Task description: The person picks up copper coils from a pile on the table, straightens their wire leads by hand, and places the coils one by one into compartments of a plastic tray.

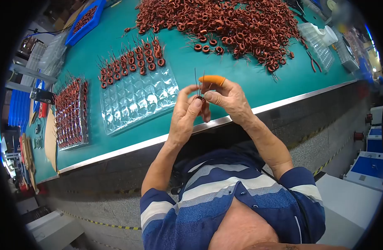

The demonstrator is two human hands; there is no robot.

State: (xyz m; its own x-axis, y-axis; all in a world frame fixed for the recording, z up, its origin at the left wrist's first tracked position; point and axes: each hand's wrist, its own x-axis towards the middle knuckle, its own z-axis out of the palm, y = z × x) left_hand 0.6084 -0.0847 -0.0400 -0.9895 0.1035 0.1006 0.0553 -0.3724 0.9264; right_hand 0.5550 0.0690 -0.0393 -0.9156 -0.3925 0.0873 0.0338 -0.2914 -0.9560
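Over the table's front edge, my left hand (185,111) pinches a small copper-wound toroidal coil (202,100) between thumb and fingers. The coil's thin wire leads point up and away from me. My right hand (232,101) is closed at the same coil, thumb and index finger at its leads; an orange finger cot (212,79) covers the index finger. Fingers partly hide the coil. Left of my hands lies a clear plastic tray (135,102), its far rows filled with upright coils (133,62) and its nearer pockets bare.
A large heap of coils (237,29) covers the back of the green table (183,46). A second, filled tray (71,114) sits at left, a blue bin (86,23) behind it. Pliers (312,61) and clear trays (318,46) lie at right.
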